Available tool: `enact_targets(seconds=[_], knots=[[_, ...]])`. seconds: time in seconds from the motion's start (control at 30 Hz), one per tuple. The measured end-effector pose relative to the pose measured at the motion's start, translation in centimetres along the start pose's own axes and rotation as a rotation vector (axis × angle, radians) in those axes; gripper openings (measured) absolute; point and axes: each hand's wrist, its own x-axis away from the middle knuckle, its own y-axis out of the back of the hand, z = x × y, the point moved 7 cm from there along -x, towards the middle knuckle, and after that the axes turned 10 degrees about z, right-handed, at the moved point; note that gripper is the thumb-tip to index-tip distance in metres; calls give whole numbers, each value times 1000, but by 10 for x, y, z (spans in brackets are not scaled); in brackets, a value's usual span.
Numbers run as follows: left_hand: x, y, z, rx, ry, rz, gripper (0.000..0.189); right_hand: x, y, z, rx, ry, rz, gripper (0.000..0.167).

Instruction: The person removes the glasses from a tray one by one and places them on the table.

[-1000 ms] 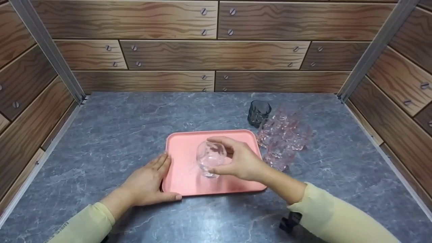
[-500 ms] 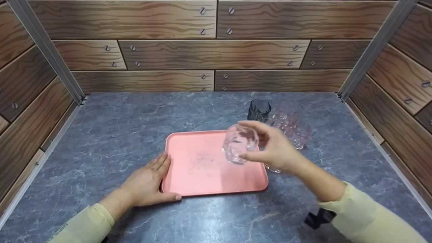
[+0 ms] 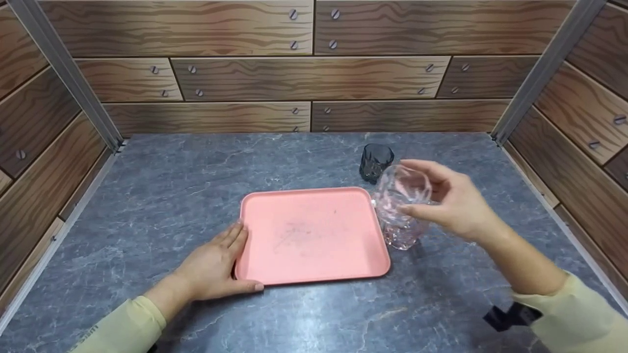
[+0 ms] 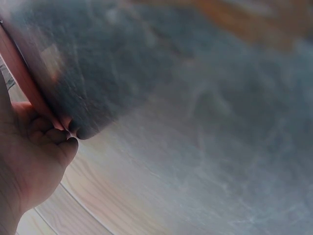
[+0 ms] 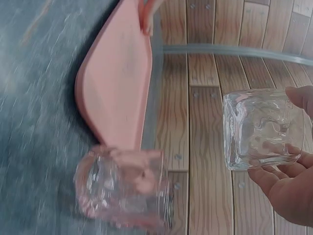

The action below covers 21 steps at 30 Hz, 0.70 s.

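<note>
My right hand (image 3: 454,201) holds a clear faceted drinking glass (image 5: 264,129) by its sides, between thumb and fingers. In the head view this glass is raised above the table, right of the pink tray (image 3: 314,235). Behind and below it stands a pinkish clear glass (image 5: 122,191), partly covered in the head view. My left hand (image 3: 211,264) grips the tray's near left corner, fingers at the left rim and thumb along the front edge. In the left wrist view its fingertips curl in at the tray's rim (image 4: 29,78). The tray bears faint dark marks.
A dark grey glass (image 3: 377,162) stands beyond the tray's far right corner. Other pinkish glasses near it are hidden by my right hand. Wood-patterned walls (image 3: 314,78) with metal corner posts enclose the grey marbled table (image 3: 196,166).
My right hand has lifted the clear glass off the middle of the tray and carried it right, to the group of glasses. My left hand has stayed at the tray's corner.
</note>
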Motion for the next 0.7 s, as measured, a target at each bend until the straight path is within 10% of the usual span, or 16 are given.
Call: enact_targets(seconds=[0.7], knots=[[0, 1, 1, -4, 3, 0, 129, 50, 59, -48, 93, -64, -94, 77]])
